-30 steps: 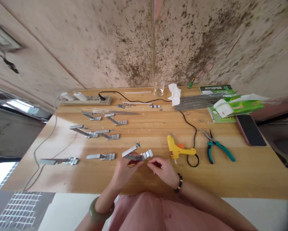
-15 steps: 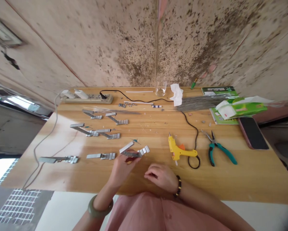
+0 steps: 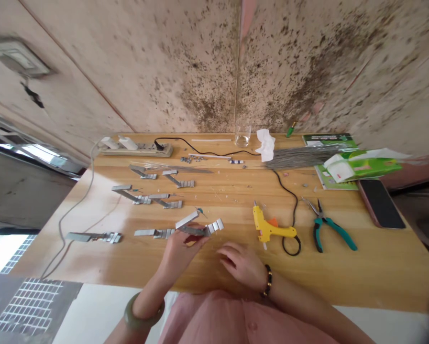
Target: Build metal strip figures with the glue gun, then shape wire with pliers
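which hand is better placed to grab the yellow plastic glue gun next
Right, most likely: the right hand looks empty and is nearer the yellow plastic glue gun, while the left hand is holding an angular silver-grey piece.

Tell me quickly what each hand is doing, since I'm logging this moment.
Left hand: closed on a grey, bent strip piece.
Right hand: fingers loosely curled, no held item visible.

Head-worn camera looks forward and down across the table [image 3: 214, 282].
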A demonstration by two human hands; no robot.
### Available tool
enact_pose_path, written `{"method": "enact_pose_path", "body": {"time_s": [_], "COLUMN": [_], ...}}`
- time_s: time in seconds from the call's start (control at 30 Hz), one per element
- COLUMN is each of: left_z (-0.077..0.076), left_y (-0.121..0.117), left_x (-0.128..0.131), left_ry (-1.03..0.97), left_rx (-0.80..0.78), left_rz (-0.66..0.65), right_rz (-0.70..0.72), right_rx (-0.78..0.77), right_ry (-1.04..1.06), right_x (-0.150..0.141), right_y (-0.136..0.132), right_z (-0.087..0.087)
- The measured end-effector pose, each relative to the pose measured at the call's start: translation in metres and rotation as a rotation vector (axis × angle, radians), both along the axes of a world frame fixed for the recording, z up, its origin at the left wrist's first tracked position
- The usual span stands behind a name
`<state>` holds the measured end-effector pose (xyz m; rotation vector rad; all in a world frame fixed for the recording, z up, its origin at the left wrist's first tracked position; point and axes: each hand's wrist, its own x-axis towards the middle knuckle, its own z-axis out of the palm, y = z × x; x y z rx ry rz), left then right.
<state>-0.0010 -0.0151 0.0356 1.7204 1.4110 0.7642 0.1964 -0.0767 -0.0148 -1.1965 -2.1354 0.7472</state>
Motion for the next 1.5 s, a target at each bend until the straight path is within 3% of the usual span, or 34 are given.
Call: {"method": "enact_pose_path", "body": {"time_s": [0.23,0.37,0.67,0.8,0.9,1.03,1.17,1.5], "left_z": [0.031,0.050,0.115,0.127,0.122,0.104,0.084,0.039], "left_y": [-0.001,-0.002,0.024,0.043,0.059,0.082,0.098,0.104], "left_x": [-0.014,-0.032,-0.095,-0.132,-0.165,-0.211,-0.249,-0.289], "left_ry": [0.132,0.154,0.266,0.349,0.350,0.315,0.288,0.143], "left_rx": [0.151,0.235,0.476,0.459,0.468,0.443,0.259,0.028], "left_rz": [-0.020,0.053,0.204,0.314,0.405,0.368,0.421,0.511], "right_rz": [0.008,0.000,0.013,-0.001,-0.028,-0.070,-0.112,-0.160], "right_rx": [-0.033,-0.056,-0.079,-0.086,-0.101,-0.125,-0.134,-0.083], "right_ry": [-0.051,-0.031,-0.010,0.003,0.016,0.053,0.068,-0.011], "right_x": [0.000,0.001,0.002,0.001,0.001,0.001,-0.001,-0.003], "right_y": [-0.002,-0.003,-0.001,-0.001,0.001,0.002,0.002,0.001], "right_z": [-0.002,-0.002,-0.003,-0.005,-0.006,-0.003,0.000,-0.003]}}
